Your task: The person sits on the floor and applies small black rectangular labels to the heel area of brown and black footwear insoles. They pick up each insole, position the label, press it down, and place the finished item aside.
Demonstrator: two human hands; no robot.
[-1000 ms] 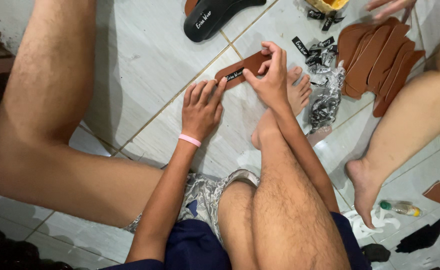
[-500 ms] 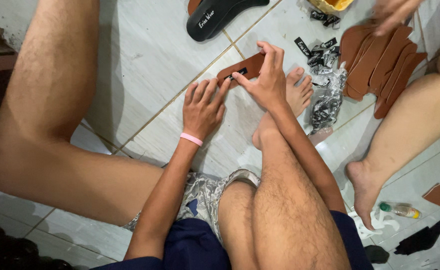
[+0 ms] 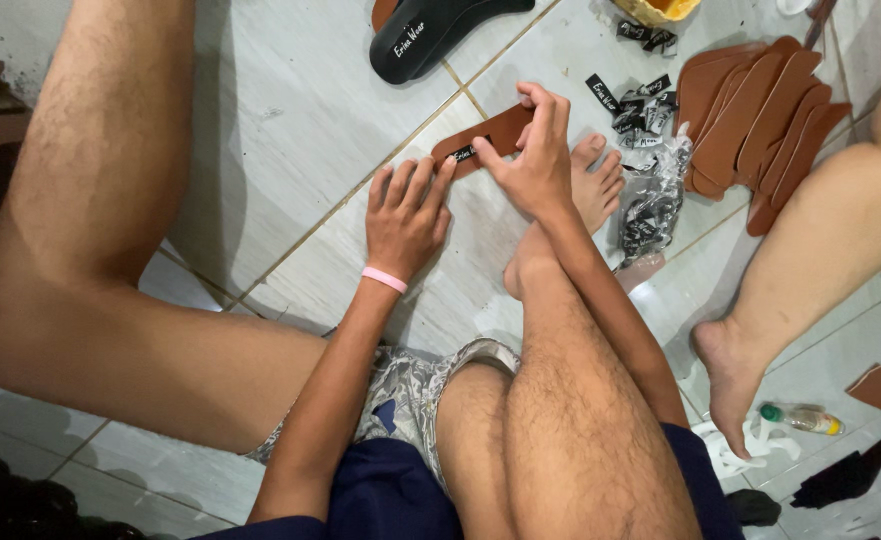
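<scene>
- Brown leather strap piece [image 3: 495, 135] lies flat on the white tiled floor [image 3: 290, 120], just ahead of the person's bare foot [image 3: 585, 195].
- Left hand [image 3: 407, 212], pink wristband [image 3: 384, 279] on the wrist, is palm-down and fingers spread; fingertips press the near end of the strap by its small black label [image 3: 463, 153]. Pinning it, not wrapped around it.
- Right hand [image 3: 532, 160] sits over the strap's middle, thumb and fingers narrowly pinched at its edge; hand hides the contact, so can't tell if it actually holds it.
- Stack of matching brown pieces [image 3: 755, 125] well to the right, beside another person's leg [image 3: 820, 240].
- Loose black labels [image 3: 630, 100] and a clear bag of them [image 3: 650, 205] between strap and stack.
- Black sandal sole [image 3: 435, 35] further ahead.
- Small bottle [image 3: 800, 418] near the other person's foot.
</scene>
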